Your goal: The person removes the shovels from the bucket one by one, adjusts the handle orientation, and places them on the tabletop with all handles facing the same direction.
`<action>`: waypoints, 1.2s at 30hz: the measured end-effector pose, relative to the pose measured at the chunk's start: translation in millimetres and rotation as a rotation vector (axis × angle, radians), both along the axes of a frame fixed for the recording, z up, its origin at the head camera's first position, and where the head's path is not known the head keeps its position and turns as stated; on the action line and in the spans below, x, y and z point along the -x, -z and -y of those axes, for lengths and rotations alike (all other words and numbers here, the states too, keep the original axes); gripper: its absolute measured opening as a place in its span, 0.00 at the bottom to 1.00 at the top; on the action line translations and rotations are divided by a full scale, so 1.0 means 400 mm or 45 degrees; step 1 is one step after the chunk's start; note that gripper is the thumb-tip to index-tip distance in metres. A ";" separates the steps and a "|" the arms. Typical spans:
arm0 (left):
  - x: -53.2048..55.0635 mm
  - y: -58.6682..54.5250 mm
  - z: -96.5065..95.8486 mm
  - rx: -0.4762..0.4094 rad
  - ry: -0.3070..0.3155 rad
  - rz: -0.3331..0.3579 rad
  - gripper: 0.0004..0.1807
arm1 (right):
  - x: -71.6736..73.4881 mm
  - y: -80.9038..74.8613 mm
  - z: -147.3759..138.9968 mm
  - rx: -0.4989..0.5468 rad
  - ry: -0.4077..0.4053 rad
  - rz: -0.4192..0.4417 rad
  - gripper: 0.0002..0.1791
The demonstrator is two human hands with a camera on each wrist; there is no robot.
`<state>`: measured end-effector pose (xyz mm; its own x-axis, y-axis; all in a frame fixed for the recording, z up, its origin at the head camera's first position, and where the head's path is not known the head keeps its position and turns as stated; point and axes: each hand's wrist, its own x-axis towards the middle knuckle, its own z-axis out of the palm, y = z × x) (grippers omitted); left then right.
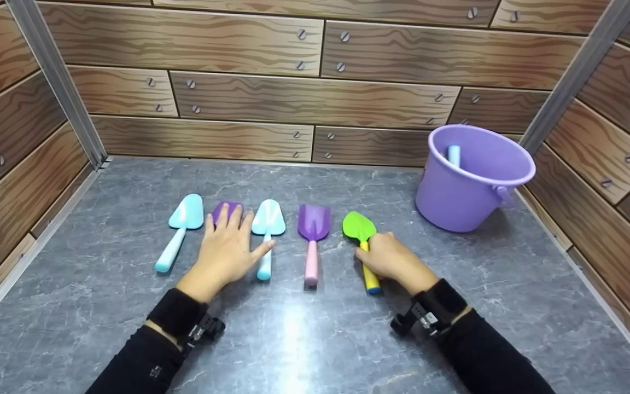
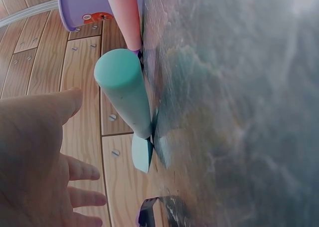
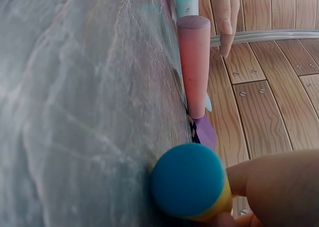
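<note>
Grasps the green shovel (image 1: 358, 225) in the right grip (image 1: 390, 256), on the tabletop (image 1: 74, 306) left of the bucket (image 1: 446, 194). Spreads the left grip (image 1: 224, 249) over a purple shovel (image 1: 217, 210) (between two blue ones (image 1: 187, 213)).

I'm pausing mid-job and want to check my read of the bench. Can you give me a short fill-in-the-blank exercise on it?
1. The right grip holds the yellow-handled shovel, whose blade is coloured ____.
2. Counting that one, ____ shovels show outside the bucket in the head view.
3. The uncovered purple blade belongs to a shovel whose handle is coloured ____.
4. The left grip partly covers a blade coloured ____.

Missing words: green; five; pink; purple.
</note>
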<state>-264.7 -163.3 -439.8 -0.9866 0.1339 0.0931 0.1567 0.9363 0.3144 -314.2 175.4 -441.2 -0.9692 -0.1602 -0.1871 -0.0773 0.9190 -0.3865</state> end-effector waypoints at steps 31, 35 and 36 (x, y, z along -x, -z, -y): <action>0.000 0.001 0.000 0.008 0.004 0.014 0.49 | -0.063 -0.260 -0.138 0.088 -0.041 -0.442 0.19; 0.002 -0.002 0.002 -0.005 -0.002 0.008 0.49 | -0.084 -0.305 -0.181 0.133 0.043 -0.678 0.17; 0.002 -0.002 0.003 -0.004 -0.004 0.009 0.49 | -0.087 -0.312 -0.192 0.145 0.063 -0.740 0.16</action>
